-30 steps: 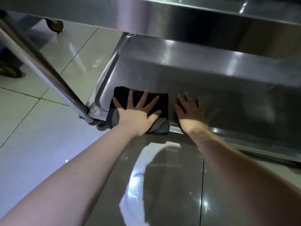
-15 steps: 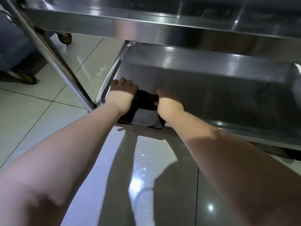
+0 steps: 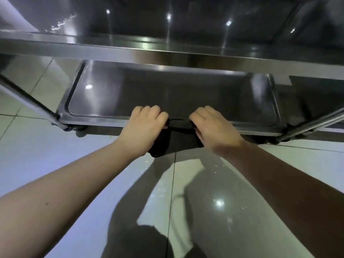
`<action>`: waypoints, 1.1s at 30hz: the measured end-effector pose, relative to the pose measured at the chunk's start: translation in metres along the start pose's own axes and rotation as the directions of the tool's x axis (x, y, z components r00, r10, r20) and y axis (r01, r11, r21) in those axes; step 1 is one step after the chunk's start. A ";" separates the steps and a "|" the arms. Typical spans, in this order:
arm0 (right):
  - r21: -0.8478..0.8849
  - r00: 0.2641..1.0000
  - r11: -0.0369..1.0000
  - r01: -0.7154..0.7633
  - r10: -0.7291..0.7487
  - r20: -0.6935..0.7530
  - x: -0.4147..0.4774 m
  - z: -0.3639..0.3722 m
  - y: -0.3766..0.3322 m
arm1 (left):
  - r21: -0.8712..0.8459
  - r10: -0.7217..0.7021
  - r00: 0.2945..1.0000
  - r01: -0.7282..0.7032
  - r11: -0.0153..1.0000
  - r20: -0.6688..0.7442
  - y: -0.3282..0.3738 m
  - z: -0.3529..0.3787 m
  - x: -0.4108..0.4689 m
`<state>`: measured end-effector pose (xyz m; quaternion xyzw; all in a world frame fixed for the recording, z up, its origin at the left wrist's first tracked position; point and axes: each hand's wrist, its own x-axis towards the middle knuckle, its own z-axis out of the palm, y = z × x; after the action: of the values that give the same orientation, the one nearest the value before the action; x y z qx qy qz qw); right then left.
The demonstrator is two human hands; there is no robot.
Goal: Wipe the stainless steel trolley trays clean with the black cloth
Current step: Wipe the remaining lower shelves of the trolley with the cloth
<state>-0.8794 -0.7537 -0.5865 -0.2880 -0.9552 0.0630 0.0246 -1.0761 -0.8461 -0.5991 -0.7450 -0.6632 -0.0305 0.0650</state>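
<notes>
The black cloth (image 3: 174, 140) hangs over the near rim of the trolley's bottom tray (image 3: 111, 94), draping down toward the floor. My left hand (image 3: 144, 125) grips the cloth's left end with curled fingers. My right hand (image 3: 211, 125) grips its right end the same way. Between the two hands the cloth is bunched into a narrow band on the rim. Above it, the upper steel tray (image 3: 167, 51) spans the whole view and shades the bottom tray.
Slanted steel trolley legs stand at the left (image 3: 29, 103) and right (image 3: 314, 123) corners of the bottom tray. Glossy floor tiles (image 3: 55, 155) surround the trolley and reflect lights. The floor below my arms carries dark shadows.
Both hands went from lying flat at the tray's left corner to gripping the cloth's ends, then slid it right to the middle of the near rim. The view rose and pulled back.
</notes>
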 end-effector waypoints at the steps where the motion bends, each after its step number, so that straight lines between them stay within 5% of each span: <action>1: -0.020 1.000 1.000 0.015 -0.015 -0.003 -0.008 -0.002 0.006 | -0.007 0.003 1.000 -0.003 1.000 -0.030 0.008 -0.004 0.006; 10: 0.187 0.979 0.980 -0.069 0.103 -0.177 -0.074 -0.063 0.013 | -0.164 -0.106 0.992 0.117 0.980 0.071 0.060 -0.079 0.036; 19: 0.332 0.904 0.861 -0.385 0.425 -0.053 -0.134 -0.193 -0.029 | -0.380 0.050 0.988 0.010 0.925 0.147 0.100 -0.199 0.015; 26: 0.405 0.892 0.840 -0.361 0.438 -0.112 -0.147 -0.380 -0.083 | -0.427 0.134 0.988 -0.091 0.900 0.073 0.073 -0.393 0.016; 33: 0.167 0.896 0.961 -0.220 0.267 -0.356 -0.131 -0.603 -0.126 | -0.309 0.172 0.975 -0.208 0.928 -0.140 0.035 -0.614 0.044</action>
<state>-0.7894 -0.8661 0.0263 -0.4100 -0.8835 0.0679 0.2163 -1.0108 -0.8915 0.0119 -0.8035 -0.5694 -0.1729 -0.0179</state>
